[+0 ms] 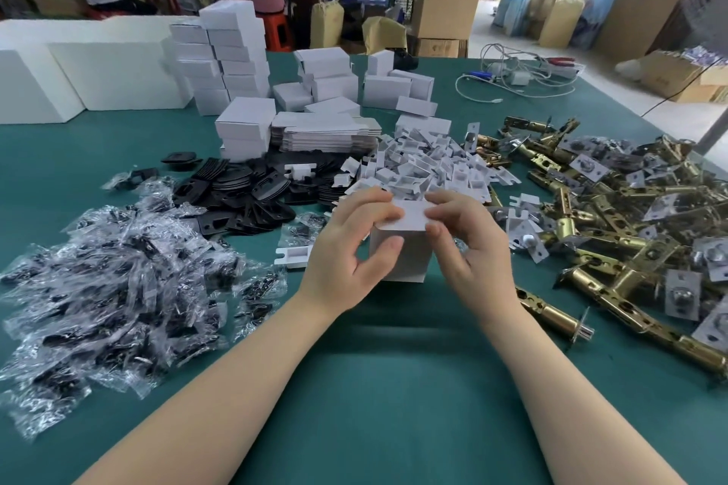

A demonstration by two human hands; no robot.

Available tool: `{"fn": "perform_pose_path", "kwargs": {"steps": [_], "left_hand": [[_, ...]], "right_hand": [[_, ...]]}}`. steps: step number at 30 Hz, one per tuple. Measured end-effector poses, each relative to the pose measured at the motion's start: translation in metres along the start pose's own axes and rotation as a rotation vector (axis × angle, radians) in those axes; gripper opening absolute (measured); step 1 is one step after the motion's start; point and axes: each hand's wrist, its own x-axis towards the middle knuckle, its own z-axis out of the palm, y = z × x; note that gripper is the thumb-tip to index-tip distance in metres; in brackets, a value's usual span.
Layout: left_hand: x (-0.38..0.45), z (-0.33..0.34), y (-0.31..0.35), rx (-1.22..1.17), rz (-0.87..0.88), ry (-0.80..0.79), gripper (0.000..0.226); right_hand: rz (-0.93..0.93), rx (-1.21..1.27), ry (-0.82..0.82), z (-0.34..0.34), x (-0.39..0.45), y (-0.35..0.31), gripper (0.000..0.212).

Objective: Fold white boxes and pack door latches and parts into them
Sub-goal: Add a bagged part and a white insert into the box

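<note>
So the white box [398, 256] is standing on end on the green table [394, 386], right between the two hands, long axis pointing up. Its top flap lies nearly flat across the opening, and that's the bit everything hangs on: the flap sits directly under both sets of fingertips, so closing it looks like a short push down and inward, not a reach.

The left hand [346, 244] is curled round the box's left side, thumb on the near face, fingers bent over the top edge of the flap. The right hand [465, 240] mirrors it, fingers pinching the flap's right end, thumb tucked against the corner. Both are equally close, no clear leader. Can't tell if anything's inside.

Just beyond the fingertips there's a heap of small white card inserts [429, 165]. Out past the right hand, the brass door latches [614, 217] are piled up, one lying just beside the right wrist. Off the left hand: black plates [244, 189] and bagged parts [118, 280]. Finished boxes [232, 63] are stacked well beyond.
</note>
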Motion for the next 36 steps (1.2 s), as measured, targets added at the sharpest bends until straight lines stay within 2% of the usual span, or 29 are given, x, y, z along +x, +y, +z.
{"fn": "perform_pose_path", "kwargs": {"steps": [2, 8, 11, 15, 21, 28, 30, 32, 34, 36], "left_hand": [[0.001, 0.001, 0.002, -0.01, -0.032, 0.031, 0.027], [0.0, 0.007, 0.007, -0.003, -0.059, 0.101, 0.021], [0.003, 0.007, 0.015, -0.088, -0.148, 0.136, 0.022], [0.003, 0.009, 0.024, -0.209, -0.239, 0.229, 0.016], [0.003, 0.004, 0.023, -0.239, -0.211, 0.205, 0.015], [0.0, -0.002, 0.009, -0.055, -0.087, 0.14, 0.016], [-0.001, -0.002, 0.007, -0.029, -0.085, 0.116, 0.016], [0.0, -0.002, 0.006, 0.012, -0.055, 0.069, 0.016], [-0.001, -0.001, 0.008, 0.082, -0.018, -0.024, 0.028], [-0.004, 0.0, 0.011, 0.155, -0.032, -0.149, 0.047]], "right_hand": [[-0.014, -0.011, 0.024, 0.001, 0.0, -0.001, 0.011], [-0.022, -0.053, 0.033, 0.002, 0.001, -0.002, 0.019], [0.036, -0.031, 0.093, 0.004, 0.003, -0.006, 0.017], [0.07, 0.051, 0.161, 0.009, 0.006, -0.016, 0.023], [0.066, 0.046, 0.122, 0.005, 0.004, -0.012, 0.014], [-0.045, -0.108, 0.046, -0.002, 0.0, -0.004, 0.005], [-0.035, -0.112, 0.046, -0.002, -0.001, -0.002, 0.011], [0.061, -0.037, 0.049, 0.0, -0.004, -0.004, 0.02], [0.235, 0.043, -0.03, 0.004, -0.009, -0.003, 0.042], [0.346, -0.013, -0.189, 0.012, -0.015, 0.001, 0.076]]}}
